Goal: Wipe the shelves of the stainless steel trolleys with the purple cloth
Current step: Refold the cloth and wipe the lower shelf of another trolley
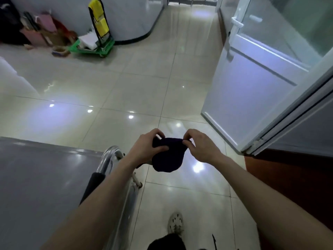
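Observation:
A dark purple cloth [168, 159] hangs in the air between both hands, above the tiled floor. My left hand [146, 145] grips its left upper edge. My right hand [199, 144] pinches its right upper corner with the fingertips. The stainless steel trolley [41, 177] stands at the lower left; its flat grey top shelf is bare, and its curved metal handle [110, 156] with a black grip lies just under my left forearm. The cloth is held to the right of the trolley, not touching it.
An open white door [252, 87] stands to the right, with a reddish-brown wall panel [288, 177] below it. A green cart with yellow bags [97, 37] and assorted clutter sit far left by a curved wall. My shoe [175, 224] is on the glossy tiles.

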Demonstrator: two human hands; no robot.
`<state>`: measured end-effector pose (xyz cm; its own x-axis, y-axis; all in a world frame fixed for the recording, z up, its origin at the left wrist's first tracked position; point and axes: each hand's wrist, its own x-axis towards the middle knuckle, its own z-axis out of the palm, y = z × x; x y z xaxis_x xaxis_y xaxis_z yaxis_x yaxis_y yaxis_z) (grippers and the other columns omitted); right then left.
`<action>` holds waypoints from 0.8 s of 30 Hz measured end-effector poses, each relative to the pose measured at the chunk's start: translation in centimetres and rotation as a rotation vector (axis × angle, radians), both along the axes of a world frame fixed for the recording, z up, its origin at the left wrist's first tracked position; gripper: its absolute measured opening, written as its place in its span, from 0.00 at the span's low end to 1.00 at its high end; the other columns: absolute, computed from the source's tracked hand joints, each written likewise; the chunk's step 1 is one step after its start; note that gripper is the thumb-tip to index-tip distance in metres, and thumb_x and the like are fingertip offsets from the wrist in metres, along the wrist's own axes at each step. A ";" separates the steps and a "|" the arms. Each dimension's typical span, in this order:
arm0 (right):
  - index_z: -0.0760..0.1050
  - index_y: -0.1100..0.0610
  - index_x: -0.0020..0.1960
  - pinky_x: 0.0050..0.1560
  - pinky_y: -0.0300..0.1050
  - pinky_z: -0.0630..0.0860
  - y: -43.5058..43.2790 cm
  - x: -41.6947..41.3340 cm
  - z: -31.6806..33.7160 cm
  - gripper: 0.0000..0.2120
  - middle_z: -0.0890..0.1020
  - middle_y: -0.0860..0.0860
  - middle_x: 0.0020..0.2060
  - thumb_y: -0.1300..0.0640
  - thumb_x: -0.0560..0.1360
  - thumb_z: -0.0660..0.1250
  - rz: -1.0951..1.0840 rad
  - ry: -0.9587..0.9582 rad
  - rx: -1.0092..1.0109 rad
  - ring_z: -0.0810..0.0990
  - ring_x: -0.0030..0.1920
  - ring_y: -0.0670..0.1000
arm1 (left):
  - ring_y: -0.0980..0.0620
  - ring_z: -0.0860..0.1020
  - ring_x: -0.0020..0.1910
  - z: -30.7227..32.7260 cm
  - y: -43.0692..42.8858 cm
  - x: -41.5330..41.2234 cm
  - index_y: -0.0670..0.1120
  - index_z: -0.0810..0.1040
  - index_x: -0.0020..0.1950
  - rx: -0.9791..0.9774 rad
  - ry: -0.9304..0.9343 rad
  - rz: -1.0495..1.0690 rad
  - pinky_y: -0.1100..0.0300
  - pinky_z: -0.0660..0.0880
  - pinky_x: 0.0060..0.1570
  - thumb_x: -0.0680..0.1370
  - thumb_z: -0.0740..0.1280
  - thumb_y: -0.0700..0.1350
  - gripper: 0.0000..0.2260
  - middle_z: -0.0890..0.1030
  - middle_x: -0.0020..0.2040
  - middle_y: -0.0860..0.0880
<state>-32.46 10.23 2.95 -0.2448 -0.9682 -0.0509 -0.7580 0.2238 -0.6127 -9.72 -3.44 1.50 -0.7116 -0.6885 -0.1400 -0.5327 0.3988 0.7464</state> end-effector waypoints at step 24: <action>0.81 0.54 0.54 0.49 0.49 0.73 -57.7 5.6 0.0 0.13 0.78 0.48 0.47 0.45 0.80 0.74 1.349 0.078 0.038 0.77 0.46 0.51 | 0.49 0.85 0.46 -0.8 -28.8 1.3 0.55 0.72 0.58 0.128 0.247 1.219 0.51 0.84 0.45 0.74 0.81 0.47 0.21 0.87 0.49 0.51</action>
